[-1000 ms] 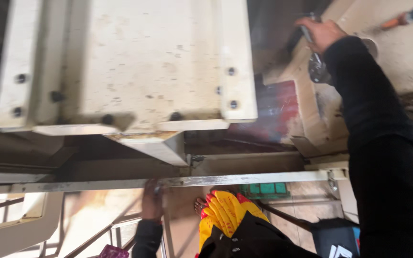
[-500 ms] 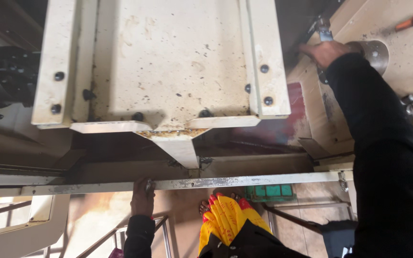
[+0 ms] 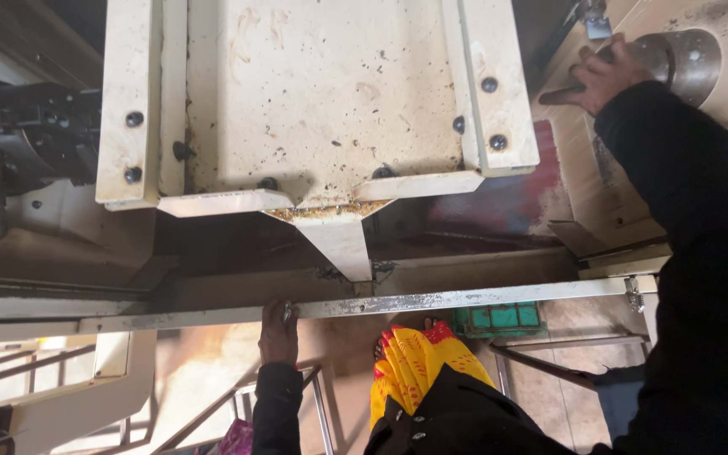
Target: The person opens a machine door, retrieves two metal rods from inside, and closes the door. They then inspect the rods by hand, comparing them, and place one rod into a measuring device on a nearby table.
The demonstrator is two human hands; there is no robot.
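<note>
1. Round metal knob (image 3: pixel 686 57) sits at the upper right of the view, on the tan face of the machine body (image 3: pixel 600 181), beside the big cream plate.
2. Right hand (image 3: pixel 607 77) rests against the knob's left side, its fingers curled together over the knob's edge; whether they grip it firmly cannot be told, since only the back of the hand shows.
3. A black sleeve (image 3: pixel 701 219) runs from that hand down the right side of the view.
4. Left hand (image 3: pixel 278 330) is low and left of centre, holding the near edge of a long steel rail (image 3: pixel 482 297) from below; its fingers are pressed together and hooked over the rail.
5. The rail runs almost level across the whole view, scuffed and worn along its length.
6. Above the rail hangs the cream-painted machine plate (image 3: pixel 322 93), stained and speckled with dark spots, with raised strips along its left and right sides.
7. Dark bolt heads (image 3: pixel 134 120) stud those strips, some on the left and some on the right.
8. A tapered cream bracket (image 3: pixel 340 240) juts down from the plate's lower edge, its tip ending just above the rail.
9. Dark machinery (image 3: pixel 10 160) fills the left edge beside the plate.
10. A yellow and red cloth (image 3: pixel 419 364) lies below the rail near the middle, against the person's dark clothing.
11. A green crate (image 3: pixel 503 318) shows just under the rail, to the right of the cloth.
</note>
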